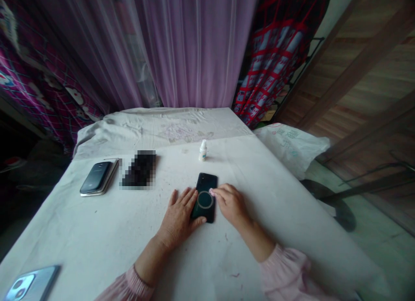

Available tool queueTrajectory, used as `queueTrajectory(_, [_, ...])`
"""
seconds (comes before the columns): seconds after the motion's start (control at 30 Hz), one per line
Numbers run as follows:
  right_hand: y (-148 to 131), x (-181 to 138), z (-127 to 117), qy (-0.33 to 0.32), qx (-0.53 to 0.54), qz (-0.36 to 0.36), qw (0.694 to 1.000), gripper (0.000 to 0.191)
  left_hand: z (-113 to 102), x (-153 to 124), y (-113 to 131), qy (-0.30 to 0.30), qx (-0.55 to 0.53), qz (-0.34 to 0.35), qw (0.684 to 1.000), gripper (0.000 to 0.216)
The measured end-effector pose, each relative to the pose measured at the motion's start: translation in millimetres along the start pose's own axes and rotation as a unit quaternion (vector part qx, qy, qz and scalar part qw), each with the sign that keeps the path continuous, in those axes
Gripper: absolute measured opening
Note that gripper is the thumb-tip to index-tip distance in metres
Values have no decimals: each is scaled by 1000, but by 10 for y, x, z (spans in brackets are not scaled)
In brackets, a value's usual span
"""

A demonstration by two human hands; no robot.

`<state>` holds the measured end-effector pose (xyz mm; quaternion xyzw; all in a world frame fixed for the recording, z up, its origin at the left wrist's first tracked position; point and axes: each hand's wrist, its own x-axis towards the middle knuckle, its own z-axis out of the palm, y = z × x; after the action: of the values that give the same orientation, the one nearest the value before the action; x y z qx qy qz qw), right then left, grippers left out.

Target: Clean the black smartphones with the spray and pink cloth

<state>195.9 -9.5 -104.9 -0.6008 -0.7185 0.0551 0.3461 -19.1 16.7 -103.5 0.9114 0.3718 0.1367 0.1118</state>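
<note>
Dark phone (205, 202) lies flat on the table (97, 232), near the white bottle (202, 150). Our left hand (179, 219) rests open, fingers flat along its left edge. Our right hand (229, 202) pinches what seems a pale wad (212, 191) against its right side.

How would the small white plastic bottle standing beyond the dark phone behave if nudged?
The small white plastic bottle stands upright, tall for its narrow base, so a sideways push would probably tip it. Its round body might roll on the white table cloth. It looks light, likely easy to lift.
</note>
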Motion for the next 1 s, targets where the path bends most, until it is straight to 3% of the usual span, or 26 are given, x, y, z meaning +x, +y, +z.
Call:
queueTrajectory(0.23, [222,397,90,9,-47,41,998,24,-4,12,8,0,1,-5,1000,71])
queueTrajectory(0.37, [246,455,118,23,-53,52,997,24,2,18,19,4,5,-10,1000,71])
queueTrajectory(0.67, [-203,-257,-43,-16,17,-3,1000,27,20,12,24,16,18,-12,1000,76])
queueTrajectory(0.77, [-240,-336,-68,-27,27,-2,999,27,24,9,22,15,15,-8,1000,75])
queueTrajectory(1.0, [39,130,27,-12,-27,55,998,27,17,17,15,-3,2,-15,1000,76])
